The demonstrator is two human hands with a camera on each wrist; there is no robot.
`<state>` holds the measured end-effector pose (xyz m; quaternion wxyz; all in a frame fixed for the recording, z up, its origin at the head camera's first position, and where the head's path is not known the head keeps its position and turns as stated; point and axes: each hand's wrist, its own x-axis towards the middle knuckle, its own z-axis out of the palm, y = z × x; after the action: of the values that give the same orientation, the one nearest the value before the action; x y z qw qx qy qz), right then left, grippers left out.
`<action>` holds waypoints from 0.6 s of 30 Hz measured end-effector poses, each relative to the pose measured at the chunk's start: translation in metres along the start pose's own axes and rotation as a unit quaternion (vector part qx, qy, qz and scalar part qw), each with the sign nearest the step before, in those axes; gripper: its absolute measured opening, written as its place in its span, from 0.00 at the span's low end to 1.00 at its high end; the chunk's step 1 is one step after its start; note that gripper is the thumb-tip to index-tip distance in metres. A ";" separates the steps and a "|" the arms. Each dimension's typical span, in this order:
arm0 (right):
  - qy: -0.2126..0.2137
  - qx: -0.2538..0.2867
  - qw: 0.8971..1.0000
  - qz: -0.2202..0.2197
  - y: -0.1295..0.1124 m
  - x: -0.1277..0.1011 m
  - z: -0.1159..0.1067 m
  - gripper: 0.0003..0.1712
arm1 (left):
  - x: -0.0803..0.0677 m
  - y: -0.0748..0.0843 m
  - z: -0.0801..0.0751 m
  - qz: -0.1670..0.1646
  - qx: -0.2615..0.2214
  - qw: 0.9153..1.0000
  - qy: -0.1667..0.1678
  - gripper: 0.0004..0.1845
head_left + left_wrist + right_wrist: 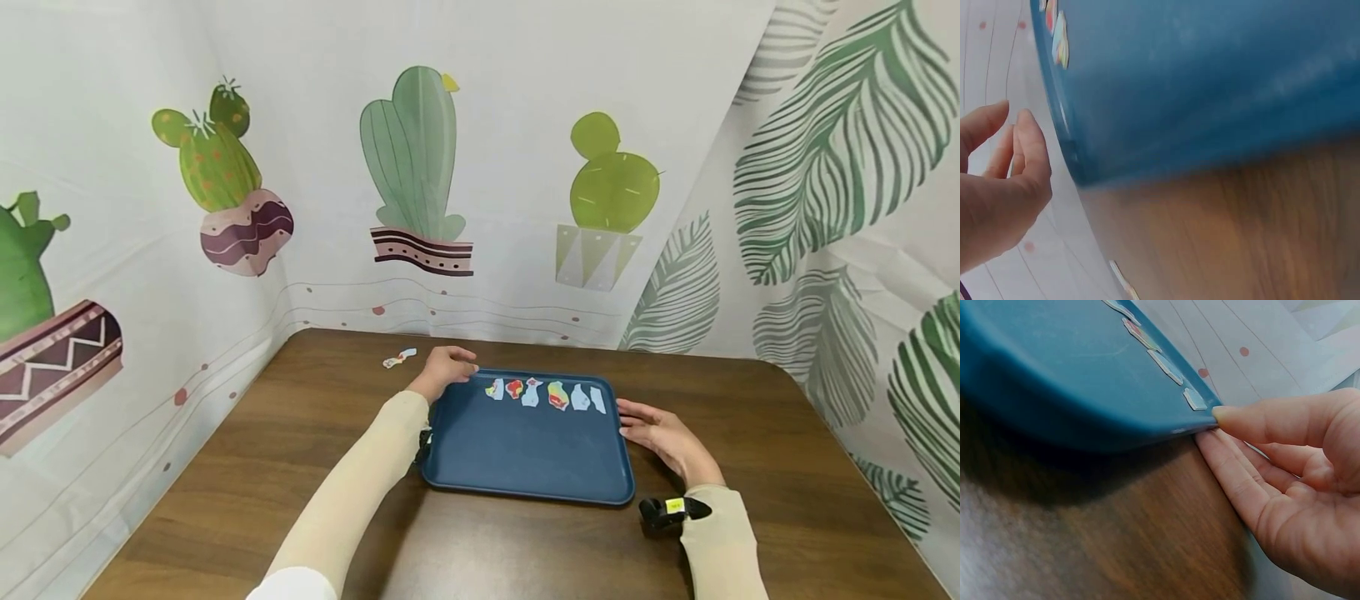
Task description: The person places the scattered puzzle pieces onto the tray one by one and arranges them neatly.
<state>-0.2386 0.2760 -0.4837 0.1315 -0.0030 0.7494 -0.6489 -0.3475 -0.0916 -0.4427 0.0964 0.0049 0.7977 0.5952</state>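
A dark blue rectangular tray (528,458) is on the wooden table. Along its far side runs a row of several small, irregularly shaped paper-like pieces (558,396) with printed colours. My left hand (448,369) is at the tray's far left corner, its fingers loosely bent; the left wrist view shows a gap between them and the rim. On the right side, my right hand (663,435) pinches the tray's edge. The right wrist view has the thumb (1260,420) at the rim and the fingers (1235,465) beneath it.
One more printed piece (400,358) lies on the wooden table (300,433) near its far left edge, beyond the left hand. Behind the table hangs a white cloth (517,167) with cactus and leaf prints.
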 end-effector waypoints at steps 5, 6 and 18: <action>0.003 0.003 1.000 -0.001 0.000 -0.001 0.000 0.35 | 0.005 -0.007 -0.021 0.013 -0.042 0.999 0.015 0.18; 0.000 0.002 1.000 -0.004 0.000 -0.001 0.001 0.36 | 0.005 -0.009 -0.025 0.015 -0.046 0.999 0.020 0.18; -0.001 0.013 1.000 -0.012 0.002 -0.001 0.001 0.36 | 0.011 -0.038 -0.074 0.051 -0.025 0.991 0.124 0.18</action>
<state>-0.2367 0.2759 -0.4856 0.1245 -0.0111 0.7410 -0.6598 -0.3660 -0.1716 -0.4604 -0.0336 -0.0311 0.7870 0.6153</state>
